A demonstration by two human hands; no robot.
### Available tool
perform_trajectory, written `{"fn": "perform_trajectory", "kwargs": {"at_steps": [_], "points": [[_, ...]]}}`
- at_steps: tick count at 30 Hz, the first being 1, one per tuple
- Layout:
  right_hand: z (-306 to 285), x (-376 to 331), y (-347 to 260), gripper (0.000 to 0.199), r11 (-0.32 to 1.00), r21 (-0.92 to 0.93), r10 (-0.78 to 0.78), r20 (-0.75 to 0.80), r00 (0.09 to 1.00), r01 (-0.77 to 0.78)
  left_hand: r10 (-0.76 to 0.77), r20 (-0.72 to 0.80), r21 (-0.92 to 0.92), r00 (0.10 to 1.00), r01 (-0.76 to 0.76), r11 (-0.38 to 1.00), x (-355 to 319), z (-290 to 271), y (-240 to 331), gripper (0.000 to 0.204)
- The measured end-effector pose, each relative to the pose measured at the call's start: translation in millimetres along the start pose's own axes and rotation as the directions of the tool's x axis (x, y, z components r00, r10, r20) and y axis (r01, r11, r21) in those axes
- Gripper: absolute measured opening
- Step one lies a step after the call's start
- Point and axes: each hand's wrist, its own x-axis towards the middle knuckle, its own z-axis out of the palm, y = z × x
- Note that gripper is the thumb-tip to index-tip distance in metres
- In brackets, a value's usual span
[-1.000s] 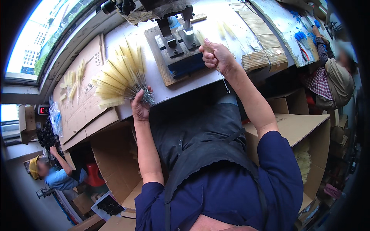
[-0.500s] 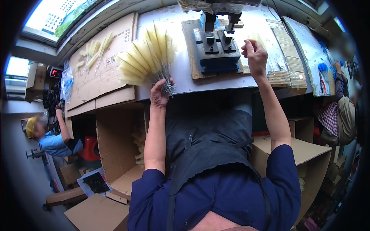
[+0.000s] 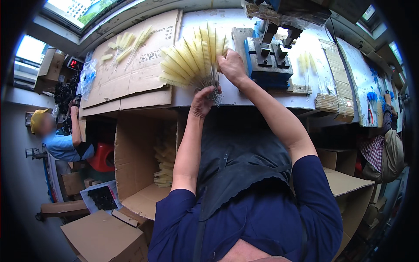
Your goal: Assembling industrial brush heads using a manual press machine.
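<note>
Your left hand (image 3: 202,101) is low at the front edge of the bench (image 3: 242,98), with its fingers wrapped round the wire stems (image 3: 210,82) of a fan of brushes (image 3: 187,63). The pale yellow bristles open upward and to the left, above the bench top; metal loops at the stem ends bunch beside the thumb.

Left forearm (image 3: 187,150) nearly straight up from the elbow, leaning slightly right toward the wrist.

Your right hand (image 3: 232,65) is higher, at the right side of the fan. Back of the hand partly toward the view, fingers bent and turned left, tips at the rightmost brushes just below the bristles. Cannot tell whether they pinch a stem or only touch it.

Right forearm (image 3: 277,107) slants up and left from a bent elbow, out over the edge. The right wrist is well above the left; both hands are near each other.

Just right of your right hand: a blue and black press (image 3: 268,63). Beyond it, a few spare brushes (image 3: 307,63) lie on the bench. Left of the fan, more loose brushes (image 3: 139,43) lie on a cardboard sheet (image 3: 150,72).
</note>
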Motion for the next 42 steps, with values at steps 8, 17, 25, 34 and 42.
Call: {"fn": "perform_trajectory", "kwargs": {"at_steps": [8,17,25,34,42], "points": [[-31,-44,-20,0.028,0.731,0.606,-0.178,-0.277,0.944,0.316,-0.048,-0.052,-0.069,0.997,0.044,0.997,7,-7,4,0.033],[-73,-74,-41,0.037,0.699,0.701,-0.014,-0.189,0.982,0.145,-0.069,-0.031,-0.227,0.997,0.061,0.972,32,24,-16,0.026],[-104,-72,-5,0.028,0.372,0.846,0.382,0.236,0.894,-0.382,-0.067,-0.057,-0.093,0.996,0.061,0.994,26,11,1,0.033],[-128,-44,10,0.026,0.325,0.826,0.395,0.325,0.859,-0.461,-0.094,-0.016,-0.063,0.995,0.093,0.994,26,13,-8,0.041],[-135,-30,15,0.056,0.251,0.808,0.376,0.426,0.823,-0.533,-0.062,-0.014,-0.032,0.998,0.061,0.998,26,17,-7,0.043]]}}
